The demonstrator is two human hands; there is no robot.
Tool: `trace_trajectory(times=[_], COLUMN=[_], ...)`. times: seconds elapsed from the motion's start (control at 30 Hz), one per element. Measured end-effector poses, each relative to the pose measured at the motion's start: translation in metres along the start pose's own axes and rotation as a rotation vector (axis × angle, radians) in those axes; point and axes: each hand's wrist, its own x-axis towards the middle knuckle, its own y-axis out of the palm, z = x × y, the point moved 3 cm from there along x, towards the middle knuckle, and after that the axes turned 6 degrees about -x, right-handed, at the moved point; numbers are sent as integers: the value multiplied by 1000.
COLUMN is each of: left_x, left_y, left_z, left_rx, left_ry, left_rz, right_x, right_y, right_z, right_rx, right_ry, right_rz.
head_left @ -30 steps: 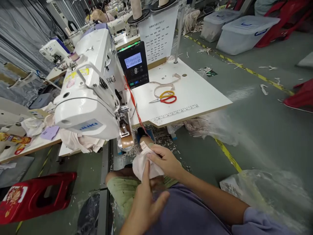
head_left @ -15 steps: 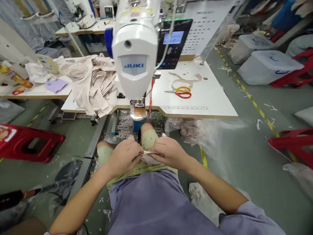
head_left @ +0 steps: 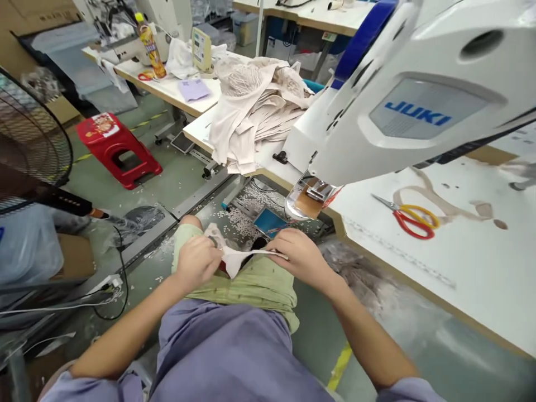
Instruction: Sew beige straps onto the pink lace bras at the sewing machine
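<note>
Hanging between two bare hands, a thin, pale pink piece of fabric (head_left: 234, 262) is held just above the lap, where light green shorts (head_left: 255, 287) are worn. One end is gripped by the left hand (head_left: 199, 261), its fingers curled over the cloth; the other end, seen as a narrow strip, is pinched between the thumb and fingers of the right hand (head_left: 299, 255). The hands are held apart, and a wider flap of the fabric is left drooping nearer the left one. Beyond the right hand, a white sewing machine with blue lettering (head_left: 419, 106) is mounted at a white tabletop (head_left: 489, 279) — its brown-plated bed (head_left: 307, 202) is set apart from the fabric. Scissors with one red and one yellow handle (head_left: 414, 220) are laid on the tabletop. On the machine's left, beige cloth pieces (head_left: 259, 106) are heaped; farther left, a red plastic stool (head_left: 121, 145) is placed on the floor.
</note>
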Motion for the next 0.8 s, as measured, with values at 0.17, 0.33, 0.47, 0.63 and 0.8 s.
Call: trace_trajectory(times=[0.17,0.33,0.47,0.63,0.8], left_x=[-11,-23,-26,-24,-3], left_y=[-1,-13,-51,-120,-177], left_z=[43,94,135,137,26], left_rx=[-143,-67,-85,-228,-283], left_ry=[-203,-204,-300,-714,-1157], left_rz=[-76,-29,-63,-174,-220], right_x=[9,69,151,240,249], right_y=[27,64,76,62,18], right_z=[-21,-19,-10,24,115], right_rx=[22,193,312,438,354], right_ry=[188,303,414,481,268], right_rz=[-340,-613,-575,-378,231])
